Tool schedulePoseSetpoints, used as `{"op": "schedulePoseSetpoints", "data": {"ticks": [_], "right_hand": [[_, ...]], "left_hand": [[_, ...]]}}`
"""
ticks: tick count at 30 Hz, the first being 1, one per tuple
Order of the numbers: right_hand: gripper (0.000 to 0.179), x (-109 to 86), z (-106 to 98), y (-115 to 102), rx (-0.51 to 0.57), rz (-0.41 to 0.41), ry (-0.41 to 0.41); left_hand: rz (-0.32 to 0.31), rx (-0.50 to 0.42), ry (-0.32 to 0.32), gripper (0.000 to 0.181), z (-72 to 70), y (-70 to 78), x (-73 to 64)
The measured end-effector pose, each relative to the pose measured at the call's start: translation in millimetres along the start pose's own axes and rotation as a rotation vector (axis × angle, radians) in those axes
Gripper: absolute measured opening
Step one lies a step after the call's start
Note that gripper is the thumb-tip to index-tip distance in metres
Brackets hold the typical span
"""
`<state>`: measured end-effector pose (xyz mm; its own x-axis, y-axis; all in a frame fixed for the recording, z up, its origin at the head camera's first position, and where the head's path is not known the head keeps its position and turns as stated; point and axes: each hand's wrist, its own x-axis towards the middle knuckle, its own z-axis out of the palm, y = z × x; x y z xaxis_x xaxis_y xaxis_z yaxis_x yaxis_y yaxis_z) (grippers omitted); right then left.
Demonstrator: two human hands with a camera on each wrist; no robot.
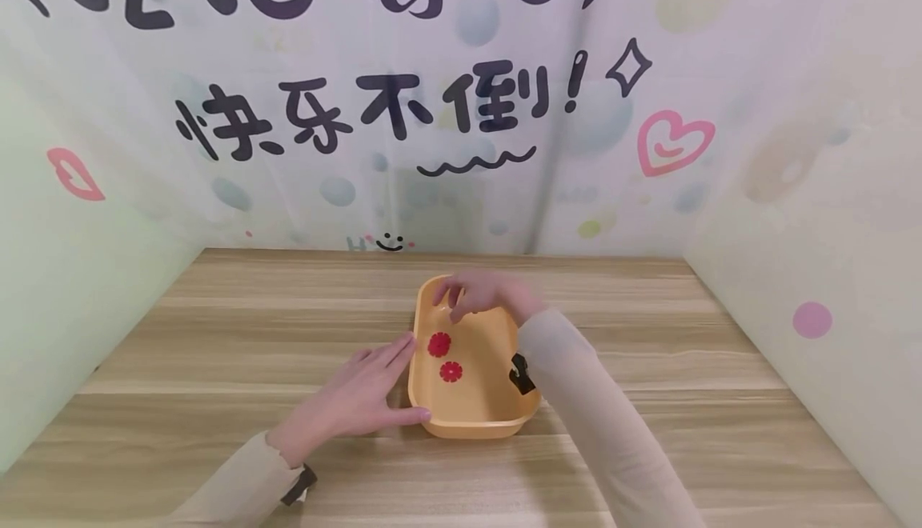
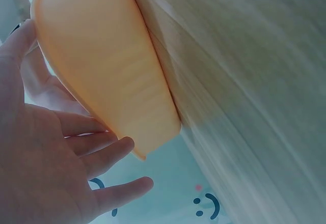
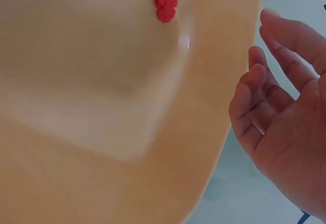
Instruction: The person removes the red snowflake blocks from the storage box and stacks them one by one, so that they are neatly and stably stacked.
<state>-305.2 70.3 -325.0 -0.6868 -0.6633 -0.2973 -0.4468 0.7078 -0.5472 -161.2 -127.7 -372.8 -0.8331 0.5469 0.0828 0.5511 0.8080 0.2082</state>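
An orange-yellow plastic tub (image 1: pixel 490 384) stands on the table. My left hand (image 1: pixel 360 392) rests against its left side, fingers fairly straight along the rim and the thumb at the near corner. In the left wrist view, the left fingertips (image 2: pixel 125 143) touch the tub's outer wall. My right hand (image 1: pixel 481 292) is over the far end of the tub, its fingers loosely bent with nothing between them. Inside lie red notched snowflake discs: a thicker red piece (image 1: pixel 439 345) and a single disc (image 1: pixel 450 372). In the right wrist view the red piece (image 3: pixel 166 0) appears as discs put together.
The wood-grain table (image 1: pixel 288 304) spreads out around the tub. A printed cloth backdrop (image 1: pixel 403 192) rises behind it, and pale side walls stand at left and right. Black clips or straps (image 1: pixel 522 374) show by both sleeves.
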Motion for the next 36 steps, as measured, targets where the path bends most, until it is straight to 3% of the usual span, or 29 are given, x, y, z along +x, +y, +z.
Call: {"op": "schedulePoseSetpoints", "data": {"ticks": [5, 13, 24, 36], "right_hand": [[0.034, 5.7, 10.2, 3.0, -0.002, 0.005, -0.052], [0.033, 10.0, 25.9, 7.6, -0.100, 0.038, -0.098], [0.039, 13.3, 45.6, 9.7, -0.123, 0.098, -0.058], [0.034, 15.9, 50.3, 11.8, -0.087, 0.065, -0.030]], "left_hand": [[-0.002, 0.002, -0.001, 0.095, -0.1, 0.0, -0.2], [-0.008, 0.016, -0.014, 0.095, 0.3, 0.1, 0.5], [-0.014, 0.021, -0.013, 0.095, -0.1, 1.4, 0.3], [-0.015, 0.017, -0.014, 0.094, 0.0, 1.8, 0.4]]}}
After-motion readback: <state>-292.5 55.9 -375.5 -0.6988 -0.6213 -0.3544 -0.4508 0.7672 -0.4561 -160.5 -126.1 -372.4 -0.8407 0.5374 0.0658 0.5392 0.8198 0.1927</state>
